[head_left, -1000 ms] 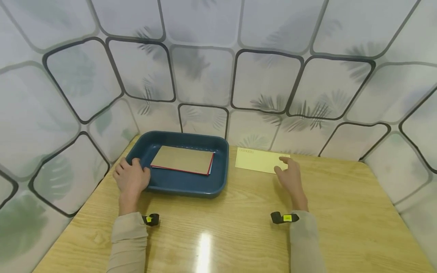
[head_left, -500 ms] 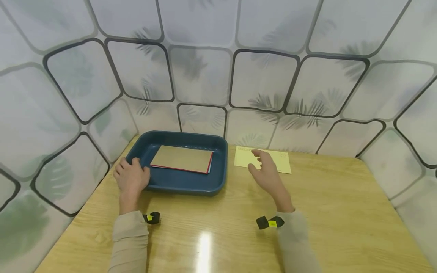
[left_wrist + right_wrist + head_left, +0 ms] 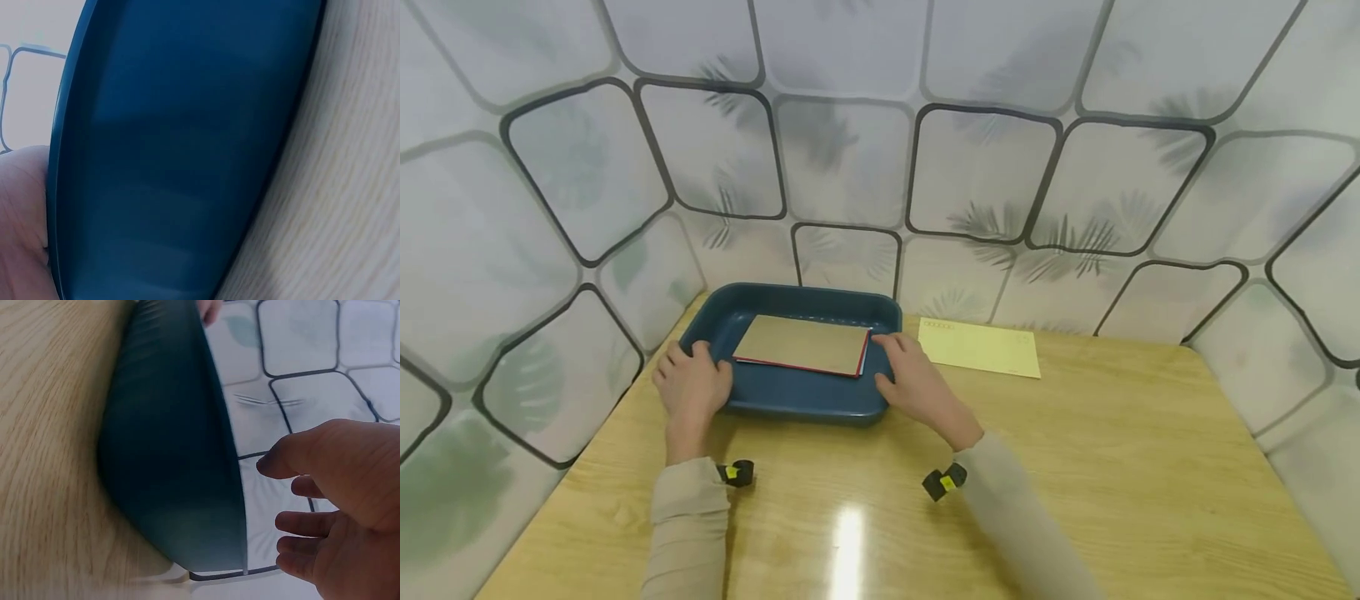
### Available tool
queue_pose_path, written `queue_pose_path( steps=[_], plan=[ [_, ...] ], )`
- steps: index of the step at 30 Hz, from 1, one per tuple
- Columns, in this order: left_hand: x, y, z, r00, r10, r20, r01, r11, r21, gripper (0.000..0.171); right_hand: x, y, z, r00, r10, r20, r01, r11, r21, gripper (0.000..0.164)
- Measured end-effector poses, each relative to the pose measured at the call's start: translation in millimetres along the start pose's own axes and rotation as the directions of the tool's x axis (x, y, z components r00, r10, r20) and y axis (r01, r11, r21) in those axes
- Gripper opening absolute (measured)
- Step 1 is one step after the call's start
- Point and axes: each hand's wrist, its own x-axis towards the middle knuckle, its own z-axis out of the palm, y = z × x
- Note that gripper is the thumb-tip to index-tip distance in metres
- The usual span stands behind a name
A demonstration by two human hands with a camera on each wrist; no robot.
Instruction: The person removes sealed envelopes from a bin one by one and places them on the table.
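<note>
The blue tray sits on the wooden desk, to the left of the middle, and its back rim is near the patterned backdrop. At the left, the edge of the desk runs just beside the tray, so the room on that side is narrow. In front and to the right, the desk stretches much farther. Between the right rim of the tray and the yellow envelope there is only a small strip of wood.

My left grip holds the front left corner of the tray, with the fingers bent over the rim and the thumb toward the inside. In the left wrist view my palm lies against the rim, but the fingertips are out of this view. My right grip is at the right end of the tray and holds nothing: the thumb and the fingers are well apart. In the right wrist view a gap shows between these fingers and the rim.

Inside the tray there is a flat stack of papers, lying a little slanted, and nearer to the back rim than to the front one. The top piece is brown; below it a red edge comes out, and under the red a pale blue one. The yellow envelope lies flat outside the tray, near the backdrop, and has a row of small printed boxes in its upper left corner.
</note>
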Motion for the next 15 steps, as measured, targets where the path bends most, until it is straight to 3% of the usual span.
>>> queue_pose_path(
  steps=[3,8,15],
  plan=[
    [1.9,1.3,-0.3,1.0,-0.009,0.001,0.009,1.0,-0.001,0.055,7,1,3,1.0,-0.018,0.016,0.018,1.0,-0.017,0.056],
    [2.8,0.9,0.1,1.0,-0.019,0.009,0.019,1.0,0.003,0.055,13,3,8,0.998,0.025,0.06,-0.025,1.0,-0.017,0.055],
    [2.3,0.4,2.9,1.0,-0.011,0.016,0.011,1.0,0.007,0.055,25,0,16,0.998,-0.001,0.058,0.012,0.985,-0.174,0.053]
  ],
)
